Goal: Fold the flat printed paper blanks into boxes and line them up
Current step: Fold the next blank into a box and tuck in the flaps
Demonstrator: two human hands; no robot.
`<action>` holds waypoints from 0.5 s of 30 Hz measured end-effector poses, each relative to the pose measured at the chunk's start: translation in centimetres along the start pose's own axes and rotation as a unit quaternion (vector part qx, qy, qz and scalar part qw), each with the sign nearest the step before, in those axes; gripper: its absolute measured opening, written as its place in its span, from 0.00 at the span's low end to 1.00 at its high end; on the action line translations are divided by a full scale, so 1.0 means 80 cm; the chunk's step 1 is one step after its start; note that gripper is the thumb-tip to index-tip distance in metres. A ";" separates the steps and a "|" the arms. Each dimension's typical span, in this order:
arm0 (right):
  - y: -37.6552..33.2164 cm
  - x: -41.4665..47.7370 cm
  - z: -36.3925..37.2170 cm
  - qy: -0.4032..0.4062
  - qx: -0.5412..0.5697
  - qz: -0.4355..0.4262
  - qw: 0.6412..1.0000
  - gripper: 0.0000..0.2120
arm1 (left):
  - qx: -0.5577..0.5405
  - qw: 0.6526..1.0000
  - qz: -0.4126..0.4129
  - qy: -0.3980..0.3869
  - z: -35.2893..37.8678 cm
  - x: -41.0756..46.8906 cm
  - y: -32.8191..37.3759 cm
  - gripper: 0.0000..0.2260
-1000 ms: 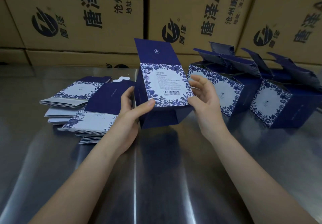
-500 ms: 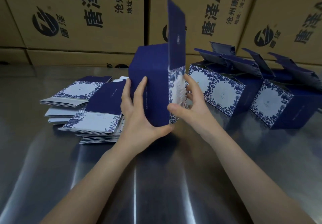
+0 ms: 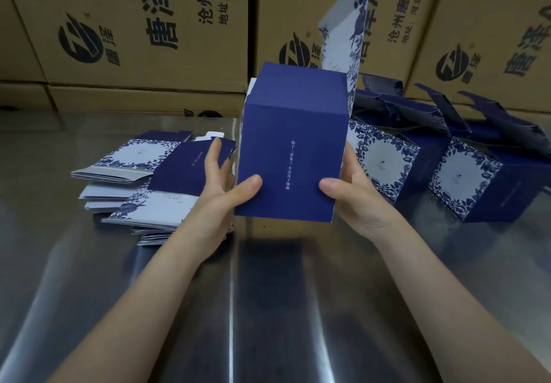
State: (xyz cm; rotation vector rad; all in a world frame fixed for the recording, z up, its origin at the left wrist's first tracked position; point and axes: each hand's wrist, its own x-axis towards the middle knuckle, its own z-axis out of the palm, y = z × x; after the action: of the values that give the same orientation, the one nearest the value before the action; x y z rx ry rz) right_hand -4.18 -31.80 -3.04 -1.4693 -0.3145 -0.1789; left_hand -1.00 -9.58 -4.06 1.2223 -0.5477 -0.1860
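- Over the table (image 3: 89, 263), left hand (image 3: 222, 200) and right hand (image 3: 354, 200) are gripping a navy box (image 3: 292, 156), fingers (image 3: 213, 159) pinching its sides.
- Its flowered lid flap (image 3: 343, 34) is standing upright.

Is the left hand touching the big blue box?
Touching. The head view shows the left hand pressing its thumb on the front face of the blue box.

Both bare forearms reach forward. The left hand (image 3: 220, 195) and right hand (image 3: 354, 200) grip the box (image 3: 292, 159) between them, thumbs pressed on its near face, fingers along its sides.
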 end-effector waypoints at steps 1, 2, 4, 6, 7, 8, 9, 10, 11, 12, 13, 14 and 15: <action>0.000 -0.001 -0.001 -0.006 0.003 0.003 1.000 0.44 | -0.015 0.999 -0.013 -0.027 -0.001 -0.001 0.001 0.59; 0.001 -0.001 -0.002 -0.011 0.009 0.005 1.000 0.42 | -0.026 0.998 -0.022 -0.046 -0.003 -0.001 0.002 0.60; 0.000 -0.003 -0.005 -0.020 0.030 0.007 0.999 0.38 | -0.046 0.997 -0.037 -0.054 -0.006 -0.001 0.004 0.58; -0.002 -0.004 -0.006 -0.025 0.052 0.009 0.998 0.35 | -0.050 0.997 -0.043 -0.050 -0.011 0.000 0.004 0.55; -0.002 -0.004 -0.006 -0.027 0.054 0.010 0.998 0.34 | -0.047 0.997 -0.041 -0.048 -0.012 0.002 0.003 0.55; -0.002 -0.003 -0.007 -0.030 0.053 0.010 0.998 0.33 | -0.041 0.998 -0.034 -0.042 -0.013 0.004 0.001 0.54; -0.002 -0.003 -0.008 -0.031 0.049 0.011 0.998 0.32 | -0.030 0.999 -0.023 -0.032 -0.012 0.005 -0.002 0.53; -0.002 -0.002 -0.009 -0.029 0.043 0.013 0.999 0.31 | -0.013 1.000 -0.008 -0.019 -0.011 0.006 -0.004 0.53; -0.002 -0.001 -0.009 -0.022 0.037 0.014 0.999 0.30 | 0.008 1.000 0.007 -0.007 -0.010 0.007 -0.006 0.53; -0.002 -0.001 -0.010 -0.012 0.033 0.013 0.999 0.28 | 0.028 0.999 0.019 0.004 -0.008 0.007 -0.008 0.54; -0.002 0.000 -0.009 -0.001 0.031 0.010 0.999 0.27 | 0.045 0.999 0.027 0.014 -0.006 0.007 -0.010 0.54; -0.002 0.000 -0.008 0.010 0.030 0.007 0.999 0.26 | 0.061 0.997 0.034 0.021 -0.004 0.006 -0.011 0.54; -0.002 0.001 -0.007 0.020 0.024 0.003 0.999 0.26 | 0.076 0.996 0.041 0.030 -0.002 0.005 -0.012 0.55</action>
State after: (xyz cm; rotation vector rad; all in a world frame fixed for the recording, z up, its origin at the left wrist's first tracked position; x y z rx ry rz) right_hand -4.12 -32.34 -2.91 -1.4168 -0.2798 -0.1953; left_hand -0.38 -9.93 -4.87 1.3465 -0.5657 -0.0376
